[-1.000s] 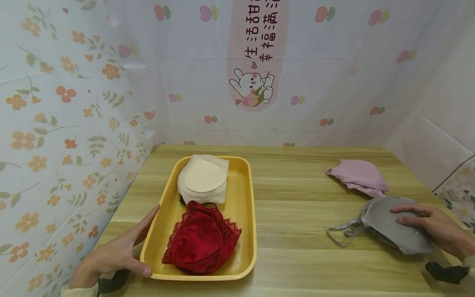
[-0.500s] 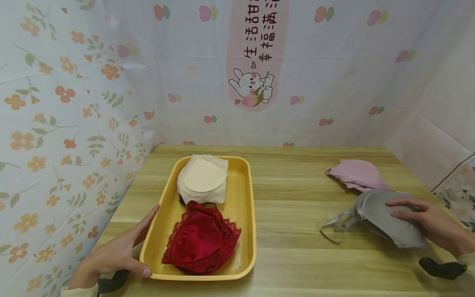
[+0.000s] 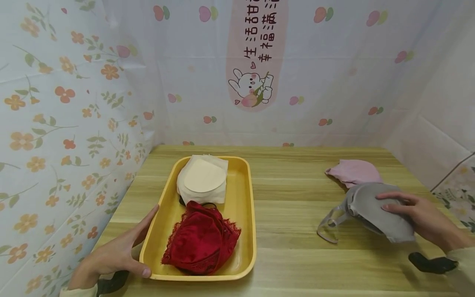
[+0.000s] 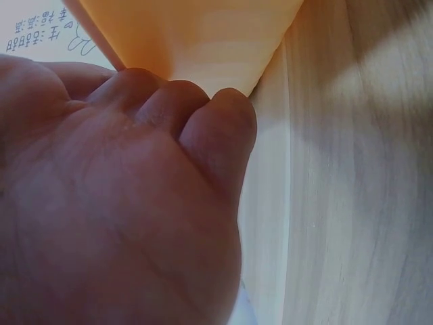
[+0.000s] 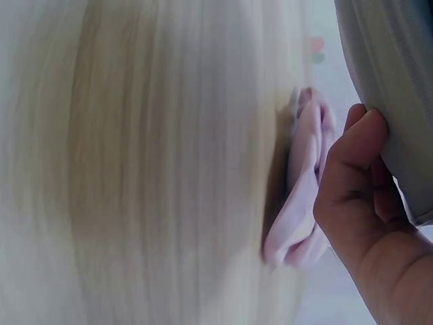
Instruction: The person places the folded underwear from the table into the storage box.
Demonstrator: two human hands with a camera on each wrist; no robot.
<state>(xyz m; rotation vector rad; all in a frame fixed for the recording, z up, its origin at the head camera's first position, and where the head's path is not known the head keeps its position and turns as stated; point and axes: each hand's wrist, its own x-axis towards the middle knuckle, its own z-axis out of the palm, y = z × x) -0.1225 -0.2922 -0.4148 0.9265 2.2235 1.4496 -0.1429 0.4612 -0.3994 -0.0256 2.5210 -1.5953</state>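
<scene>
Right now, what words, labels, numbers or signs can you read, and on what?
"生活甜": pink patch on the back curtain; next character cut off.
"幸福满": same patch; next character cut off.
Left wrist view: writing too small to read surely.
No other text shows.

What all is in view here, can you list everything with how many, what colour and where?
Table: 1, wood-grain, under the tray and garments
Tray: 1, yellow, left side of the table
Cream cloth: 1, cream, tray's far end
Red bra: 1, red, tray's near end
Pink cloth: 1, pink, table's right side
Grey bra: 1, grey, nearer than the pink cloth
Back sheet: 1, white with rabbit print, behind the table
Left sheet: 1, white with flowers, at left
Wrist pieces: 2, black, one at each wrist
Sleeves: 2, cream, bottom corners
Left grip: 1, bare, at the tray's near-left corner
Right grip: 1, bare, holding the grey bra
</scene>
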